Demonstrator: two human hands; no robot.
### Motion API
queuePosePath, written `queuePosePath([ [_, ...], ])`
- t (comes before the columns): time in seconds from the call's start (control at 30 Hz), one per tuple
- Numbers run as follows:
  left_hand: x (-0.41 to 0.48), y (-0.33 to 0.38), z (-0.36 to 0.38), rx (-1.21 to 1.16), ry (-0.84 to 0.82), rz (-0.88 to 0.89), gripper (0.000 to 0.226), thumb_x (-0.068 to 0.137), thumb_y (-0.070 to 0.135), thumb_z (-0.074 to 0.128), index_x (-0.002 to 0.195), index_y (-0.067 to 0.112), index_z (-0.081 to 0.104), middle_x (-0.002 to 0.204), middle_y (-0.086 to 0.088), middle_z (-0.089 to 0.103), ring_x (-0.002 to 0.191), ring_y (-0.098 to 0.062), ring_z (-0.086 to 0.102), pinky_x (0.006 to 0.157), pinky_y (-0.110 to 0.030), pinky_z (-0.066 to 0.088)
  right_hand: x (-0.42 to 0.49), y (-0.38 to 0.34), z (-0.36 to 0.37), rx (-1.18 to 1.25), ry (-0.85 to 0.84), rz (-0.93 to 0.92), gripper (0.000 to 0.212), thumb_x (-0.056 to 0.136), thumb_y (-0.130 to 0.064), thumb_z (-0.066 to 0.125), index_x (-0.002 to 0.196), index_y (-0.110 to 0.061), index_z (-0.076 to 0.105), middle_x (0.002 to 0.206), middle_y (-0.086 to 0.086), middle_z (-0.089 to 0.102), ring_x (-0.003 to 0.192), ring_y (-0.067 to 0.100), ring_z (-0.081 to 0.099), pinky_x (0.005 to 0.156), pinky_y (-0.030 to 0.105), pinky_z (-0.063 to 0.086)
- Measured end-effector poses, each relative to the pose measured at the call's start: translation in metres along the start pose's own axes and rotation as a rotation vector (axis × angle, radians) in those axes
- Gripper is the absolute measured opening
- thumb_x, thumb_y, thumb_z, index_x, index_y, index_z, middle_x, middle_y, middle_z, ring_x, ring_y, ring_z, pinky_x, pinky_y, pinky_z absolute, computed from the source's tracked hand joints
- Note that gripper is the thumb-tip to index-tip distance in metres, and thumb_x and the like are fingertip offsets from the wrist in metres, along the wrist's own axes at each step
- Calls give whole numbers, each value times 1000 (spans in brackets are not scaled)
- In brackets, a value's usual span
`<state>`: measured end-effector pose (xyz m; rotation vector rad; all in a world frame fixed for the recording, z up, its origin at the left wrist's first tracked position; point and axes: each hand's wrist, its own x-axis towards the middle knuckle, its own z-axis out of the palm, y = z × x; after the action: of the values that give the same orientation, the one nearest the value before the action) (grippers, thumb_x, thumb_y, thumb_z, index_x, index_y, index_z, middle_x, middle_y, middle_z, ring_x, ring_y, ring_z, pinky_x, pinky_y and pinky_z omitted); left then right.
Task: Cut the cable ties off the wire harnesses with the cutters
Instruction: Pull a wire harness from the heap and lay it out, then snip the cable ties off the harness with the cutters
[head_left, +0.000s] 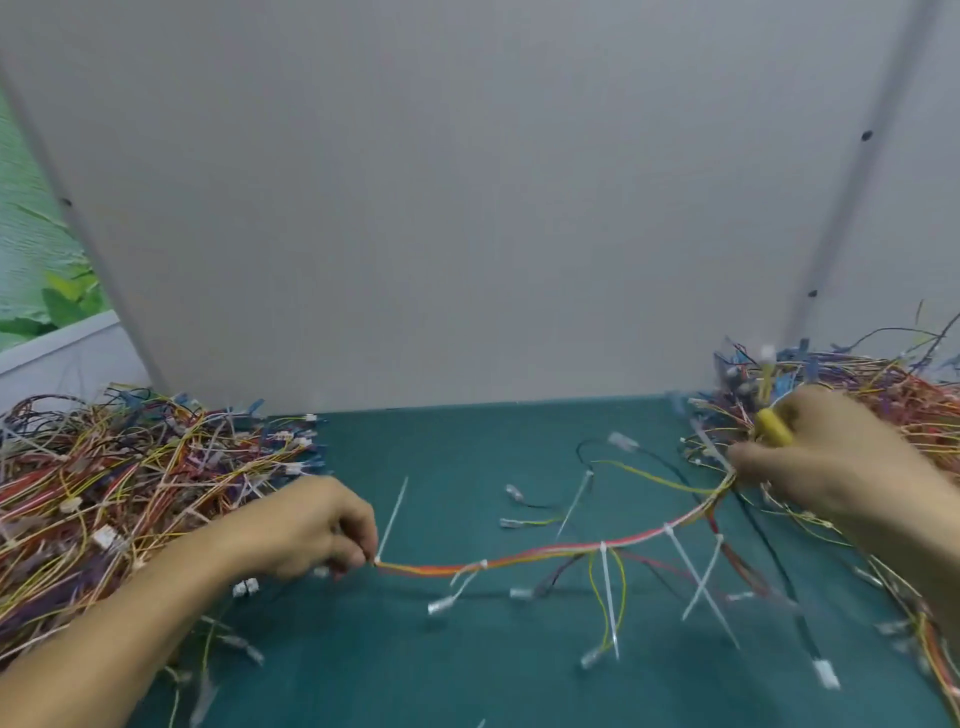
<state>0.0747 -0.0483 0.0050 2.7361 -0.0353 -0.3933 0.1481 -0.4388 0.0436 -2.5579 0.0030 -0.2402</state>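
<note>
A long wire harness of red, orange and yellow strands is stretched in a shallow sag between the person's two hands, above a dark teal table mat. The left hand has its fingers curled, and thumb and fingertips pinch the harness's left end. The right hand, higher and near the back right corner, is closed around the yellow-handled cutters. The harness's right end runs up to its fingertips, but that hand is motion-blurred, so the cutters' blades and whether the fingers also grip the wires cannot be told. Several white plastic cable ties are cinched around the bundle along its length, their long tails sticking out: one slants up just beside the left fingertips, the others hang down towards the mat, and two of these cross each other to the right of the middle. Thin branch wires with small clear connectors dangle from the bundle and lie on the mat. A dense heap of multicoloured wire harnesses lies to the left, a second multicoloured heap lies behind and beside the right hand, and pale grey partition panels stand at the back.
</note>
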Motion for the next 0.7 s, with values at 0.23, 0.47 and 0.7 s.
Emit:
queuePosePath([
  [0.23,32,-7,20,182,-55,-13,9,80,17,73,85,24,75,79,6,73,47,8,56,53,-6,42,7,25,67,-323,-228,194,22,78,-26,64,80,-16,44,101,10,60,86,29,55,73,34,46],
  [0.47,30,-13,5,37,256,34,16,93,28,60,103,23,72,100,15,68,93,1,60,83,-13,41,6,41,62,-397,-251,124,41,84,-56,61,73,-22,40,103,9,61,96,31,59,78,36,48],
  [0.7,-10,-25,-4,64,483,-105,24,90,8,60,106,22,71,104,9,70,82,-5,60,77,-23,43,-6,44,43,-230,-249,-213,22,79,-30,74,84,-22,54,80,-4,59,77,21,54,66,33,41],
])
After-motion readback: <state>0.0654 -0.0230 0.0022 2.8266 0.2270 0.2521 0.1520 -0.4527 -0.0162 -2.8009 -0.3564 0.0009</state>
